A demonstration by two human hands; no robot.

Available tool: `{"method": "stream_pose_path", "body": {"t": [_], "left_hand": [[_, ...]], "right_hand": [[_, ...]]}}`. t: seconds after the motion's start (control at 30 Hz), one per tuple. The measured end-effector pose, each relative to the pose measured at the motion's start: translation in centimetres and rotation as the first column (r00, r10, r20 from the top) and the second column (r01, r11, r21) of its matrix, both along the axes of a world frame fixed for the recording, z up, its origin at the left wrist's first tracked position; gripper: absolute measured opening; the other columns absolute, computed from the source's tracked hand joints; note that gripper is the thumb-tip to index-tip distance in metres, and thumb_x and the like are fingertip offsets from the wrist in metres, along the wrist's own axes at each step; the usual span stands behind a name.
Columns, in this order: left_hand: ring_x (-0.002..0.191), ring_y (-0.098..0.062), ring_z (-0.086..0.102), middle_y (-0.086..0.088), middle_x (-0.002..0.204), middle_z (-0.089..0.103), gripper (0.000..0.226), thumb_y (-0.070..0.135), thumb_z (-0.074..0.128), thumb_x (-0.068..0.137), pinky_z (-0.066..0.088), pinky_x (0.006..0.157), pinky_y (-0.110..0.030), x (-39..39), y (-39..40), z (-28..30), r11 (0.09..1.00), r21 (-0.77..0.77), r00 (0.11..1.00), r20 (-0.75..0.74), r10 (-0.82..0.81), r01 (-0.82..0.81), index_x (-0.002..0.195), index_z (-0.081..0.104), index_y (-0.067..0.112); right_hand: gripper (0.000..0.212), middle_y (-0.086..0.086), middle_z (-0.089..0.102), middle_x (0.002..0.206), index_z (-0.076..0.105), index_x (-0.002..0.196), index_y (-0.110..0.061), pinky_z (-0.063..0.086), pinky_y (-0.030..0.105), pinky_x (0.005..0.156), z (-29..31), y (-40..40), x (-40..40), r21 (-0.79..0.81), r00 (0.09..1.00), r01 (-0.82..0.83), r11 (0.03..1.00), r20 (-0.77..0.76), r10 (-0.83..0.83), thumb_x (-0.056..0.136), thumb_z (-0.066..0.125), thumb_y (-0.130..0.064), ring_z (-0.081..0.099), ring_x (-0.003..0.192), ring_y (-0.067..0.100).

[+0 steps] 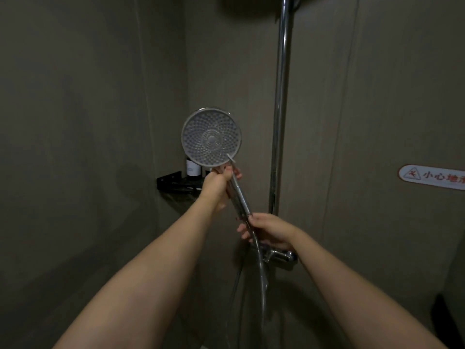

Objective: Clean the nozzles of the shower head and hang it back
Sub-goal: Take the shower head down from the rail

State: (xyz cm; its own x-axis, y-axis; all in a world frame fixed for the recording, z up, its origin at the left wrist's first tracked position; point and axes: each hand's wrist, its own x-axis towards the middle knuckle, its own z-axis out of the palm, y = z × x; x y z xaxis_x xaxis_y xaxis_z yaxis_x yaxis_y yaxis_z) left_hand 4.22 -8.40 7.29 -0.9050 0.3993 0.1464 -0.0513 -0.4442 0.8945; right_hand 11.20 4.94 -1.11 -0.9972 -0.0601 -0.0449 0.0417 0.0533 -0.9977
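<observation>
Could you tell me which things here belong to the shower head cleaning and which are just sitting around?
Part of the job:
shower head
hose
vertical rail
left hand, gripping the handle
right hand, at the hose end

Just there:
bottle
black corner shelf
warning sticker
tap

Two hands show, the left hand (218, 183) at mid-frame and the right hand (270, 230) just below and to its right, and between them there is one shower head (211, 137) with one handle (239, 195) and one metal hose (261, 278) running down toward the bottom of the frame. Right of center stand one upright chrome pipe (280, 122) and one tap fitting (281, 256), and at the right edge there is one warning sign (432, 177). Left of center, one black corner shelf (168, 181) carries one dark bottle (193, 168) with a white label.
</observation>
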Motion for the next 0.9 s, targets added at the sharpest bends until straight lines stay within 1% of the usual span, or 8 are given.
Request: {"method": "stream_pose_path", "body": {"t": [0.1,0.27,0.37,0.5,0.6,0.7,0.8,0.9], "left_hand": [[0.074,-0.014,0.059,-0.004,0.081,0.059,0.014,0.014,0.041,0.097,0.054,0.064,-0.03,0.0,-1.5,-0.2,0.991,0.099,0.994,0.046,-0.099,0.094,0.105,0.051,0.009],[0.073,-0.014,0.056,-0.005,0.081,0.055,0.016,0.021,0.04,0.098,0.047,0.072,-0.03,0.8,-2.3,0.0,0.989,0.139,0.995,0.082,-0.054,0.042,0.108,0.048,0.01],[0.058,-0.01,0.055,-0.002,0.072,0.051,0.014,0.019,0.044,0.098,0.048,0.064,-0.026,0.5,-2.6,0.0,0.983,0.171,0.989,0.137,0.048,-0.071,0.086,0.05,0.016],[0.043,-0.006,0.052,-0.002,0.065,0.05,0.019,0.017,0.049,0.096,0.047,0.055,-0.022,0.5,-3.0,-0.3,0.953,0.213,0.964,0.199,0.175,-0.217,0.078,0.05,0.016],[0.056,-0.011,0.052,-0.001,0.066,0.052,0.014,0.017,0.049,0.095,0.046,0.063,-0.026,0.1,-3.9,-0.7,0.96,0.192,0.969,0.18,0.171,-0.205,0.081,0.051,0.016],[0.063,-0.013,0.051,-0.001,0.07,0.052,0.011,0.017,0.047,0.096,0.046,0.07,-0.029,-0.5,-4.8,-1.1,0.966,0.17,0.973,0.154,0.17,-0.196,0.085,0.051,0.016],[0.065,-0.013,0.051,-0.001,0.071,0.05,0.009,0.017,0.045,0.097,0.045,0.071,-0.029,-0.4,-5.1,-1.1,0.968,0.186,0.978,0.155,0.14,-0.168,0.089,0.049,0.017],[0.064,-0.013,0.049,-0.001,0.071,0.049,0.012,0.016,0.043,0.097,0.043,0.068,-0.027,0.0,-4.7,-1.2,0.977,0.175,0.984,0.145,0.1,-0.125,0.087,0.048,0.017]], "right_hand": [[0.017,0.0,0.064,0.08,0.062,0.1,-0.013,0.047,0.018,0.055,1.1,-1.2,0.1,-0.132,0.994,-0.088,0.987,0.06,0.096,0.092,0.048,-0.02,0.057,0.065,0.009],[0.017,-0.008,0.043,0.049,0.049,0.077,-0.019,0.032,0.015,0.039,1.8,-3.7,-1.1,0.087,0.983,-0.082,0.993,0.171,0.066,0.086,0.062,-0.024,0.037,0.041,0.005],[0.016,-0.004,0.049,0.057,0.054,0.08,-0.018,0.039,0.024,0.05,1.3,-5.2,-1.7,0.344,0.984,0.175,0.923,-0.024,-0.178,0.085,0.063,-0.03,0.045,0.048,0.01],[0.019,-0.001,0.06,0.078,0.066,0.095,-0.012,0.044,0.023,0.063,0.2,-7.4,-2.1,0.479,0.832,0.553,0.682,-0.357,-0.424,0.084,0.065,-0.028,0.058,0.073,0.014],[0.009,-0.007,0.056,0.075,0.058,0.089,-0.02,0.039,0.008,0.053,0.0,-7.2,-2.1,0.484,0.926,0.358,0.798,-0.294,-0.237,0.086,0.064,-0.025,0.054,0.071,0.009],[0.01,-0.002,0.06,0.084,0.053,0.089,-0.021,0.043,0.018,0.063,0.5,-6.2,-1.4,0.19,0.996,0.041,0.981,-0.085,-0.026,0.096,0.047,-0.026,0.056,0.072,0.01],[0.024,0.006,0.066,0.096,0.055,0.105,-0.017,0.046,0.028,0.075,0.6,-5.0,-1.0,-0.037,0.999,-0.035,0.999,0.035,0.036,0.101,0.033,-0.023,0.063,0.084,0.017],[0.026,0.005,0.068,0.092,0.058,0.107,-0.011,0.048,0.029,0.075,0.6,-4.1,-0.8,0.038,0.997,-0.06,0.997,0.059,0.057,0.1,0.034,-0.019,0.063,0.078,0.015]]}}
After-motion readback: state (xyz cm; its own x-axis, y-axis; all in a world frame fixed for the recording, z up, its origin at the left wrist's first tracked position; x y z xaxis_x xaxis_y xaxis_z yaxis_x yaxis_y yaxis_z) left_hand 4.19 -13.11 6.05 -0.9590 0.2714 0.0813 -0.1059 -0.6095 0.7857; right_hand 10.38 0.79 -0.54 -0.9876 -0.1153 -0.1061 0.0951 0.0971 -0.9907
